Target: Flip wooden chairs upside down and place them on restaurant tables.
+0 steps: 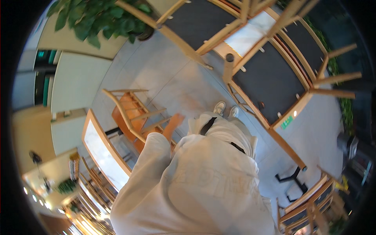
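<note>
My left hand (176,119), blurred by motion, hangs at the left of my body over the grey tiled floor. Nearest to it is a wooden chair with an orange-brown seat (135,110); whether the two touch cannot be told. How the fingers are held is too blurred to see. My right hand is out of view. Before me, on the right, a wooden chair with a dark seat underside (268,79) rests upside down at a marble-look tabletop (249,33). Another upturned chair (202,20) lies to its left.
A wood-edged table (102,149) stands at the left, behind the orange-brown chair. Beyond are pale cabinets (79,79) and a potted leafy plant (100,20). More chairs (308,202) stand at the lower right, beside a black metal table base (295,180). Upturned chair legs stick out at the right.
</note>
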A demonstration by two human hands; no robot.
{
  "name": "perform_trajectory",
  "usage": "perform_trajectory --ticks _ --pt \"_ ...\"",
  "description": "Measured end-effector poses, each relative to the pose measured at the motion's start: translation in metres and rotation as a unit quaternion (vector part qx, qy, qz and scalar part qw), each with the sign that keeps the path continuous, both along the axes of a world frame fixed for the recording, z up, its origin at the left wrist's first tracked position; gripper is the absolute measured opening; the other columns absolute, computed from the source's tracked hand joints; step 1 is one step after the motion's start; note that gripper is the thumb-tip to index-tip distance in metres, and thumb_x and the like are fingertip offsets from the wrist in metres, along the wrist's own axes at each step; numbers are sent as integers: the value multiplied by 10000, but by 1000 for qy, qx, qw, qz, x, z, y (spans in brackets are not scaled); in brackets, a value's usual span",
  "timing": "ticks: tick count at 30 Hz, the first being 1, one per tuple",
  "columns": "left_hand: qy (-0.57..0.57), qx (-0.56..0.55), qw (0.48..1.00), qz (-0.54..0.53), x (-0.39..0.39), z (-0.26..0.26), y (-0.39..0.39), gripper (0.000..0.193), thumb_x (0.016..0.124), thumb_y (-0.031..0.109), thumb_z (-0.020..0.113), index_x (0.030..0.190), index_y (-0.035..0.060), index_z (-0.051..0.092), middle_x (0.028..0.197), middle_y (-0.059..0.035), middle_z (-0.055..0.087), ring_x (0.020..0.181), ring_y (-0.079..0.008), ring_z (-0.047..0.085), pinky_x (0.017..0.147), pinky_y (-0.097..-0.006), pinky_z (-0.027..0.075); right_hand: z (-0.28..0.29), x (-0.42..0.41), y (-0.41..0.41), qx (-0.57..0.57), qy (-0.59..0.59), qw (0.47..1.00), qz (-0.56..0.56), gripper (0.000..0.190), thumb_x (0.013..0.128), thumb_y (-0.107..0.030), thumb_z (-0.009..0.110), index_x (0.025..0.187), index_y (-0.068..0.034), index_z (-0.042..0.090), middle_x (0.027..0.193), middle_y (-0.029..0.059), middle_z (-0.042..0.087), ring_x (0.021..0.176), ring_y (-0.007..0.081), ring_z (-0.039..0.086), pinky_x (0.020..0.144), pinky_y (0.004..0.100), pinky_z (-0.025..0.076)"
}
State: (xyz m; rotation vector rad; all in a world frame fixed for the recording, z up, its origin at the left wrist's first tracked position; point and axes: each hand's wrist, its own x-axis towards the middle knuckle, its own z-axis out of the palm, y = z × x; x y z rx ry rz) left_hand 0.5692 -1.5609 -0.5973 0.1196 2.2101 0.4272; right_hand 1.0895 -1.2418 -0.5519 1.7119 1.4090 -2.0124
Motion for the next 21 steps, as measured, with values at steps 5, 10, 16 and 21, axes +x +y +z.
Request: perform_trajectory --ticks 5,10,16,21 --pt "-22 -41 998 -49 105 -101 -179 326 856 295 551 1067 49 588 839 -137 644 831 -272 621 695 -386 492 -31 25 72 -24 -13 998 57 385 879 -325 566 1173 -77 573 1010 113 643 965 208 598 823 385 471" --pt "38 -72 994 67 227 -107 -234 296 907 372 499 979 106 607 730 -77 611 590 -188 582 468 -321 447 -80 -33 125 -67 -32 993 87 366 892 -338 519 1159 -89 550 954 95 644 895 203 625 757 399 492" --pt "5 13 980 196 190 96 -56 271 850 252 594 1019 41 609 914 -143 682 777 -282 668 739 -392 532 -19 -125 144 -14 -22 995 91 464 895 -386 515 1261 -101 494 1106 130 592 1020 267 587 855 416 480" --pt "161 26 920 355 166 91 -118 251 855 262 566 999 74 648 865 -158 674 845 -335 643 780 -434 507 -30 -143 111 13 -78 920 385 431 879 -348 513 1216 -79 534 1071 109 606 958 233 601 801 367 483"
